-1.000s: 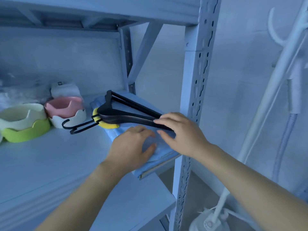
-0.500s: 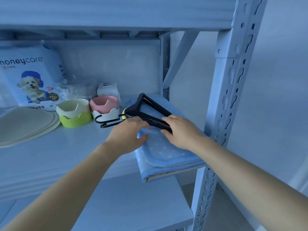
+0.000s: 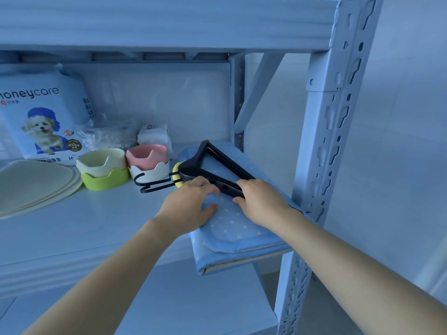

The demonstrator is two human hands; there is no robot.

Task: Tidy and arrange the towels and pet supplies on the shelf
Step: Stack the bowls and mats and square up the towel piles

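Far L on the shelf (image 3: pixel 72 228): stack of flat beige pads (image 3: pixel 31 182), lying flat, edge just beside the green base. Behind them at the back wall, honeycare pack (image 3: pixel 41 117) w/ puppy pic, upright, sealed. Next R, clear plastic bag (image 3: pixel 106 136), crumpled; contents too blurry to tell.

Containers, front row: cream bowl (image 3: pixel 101 159) sits nested in a green base (image 3: pixel 106 182); only a plain cream inner wall shows. Touching it on the R, pink bowl (image 3: pixel 147 153) nested in a white base (image 3: pixel 151 172) w/ scalloped rim; the part of the inside that shows is plain pink. Behind the pink one, small white wrapped pack (image 3: pixel 153 134).

R end of shelf: blue dotted towel (image 3: pixel 232 226), folded, front part overhanging the shelf edge, just beside the upright post (image 3: pixel 333 146). On top lie black hangers (image 3: pixel 217 169), stacked, hooks pointing L past the towel onto the bare shelf, near the white base. Yellow item (image 3: pixel 176 168) peeks out under the hanger necks; can't tell what it is.

Left hand (image 3: pixel 188 206): palm down on the towel, thumb flat on the fabric, fingers bent up to the near hanger arm; can't tell if it grips. Right hand (image 3: pixel 262 201): fingers over that same arm, thumb under it, clamped on the hangers.
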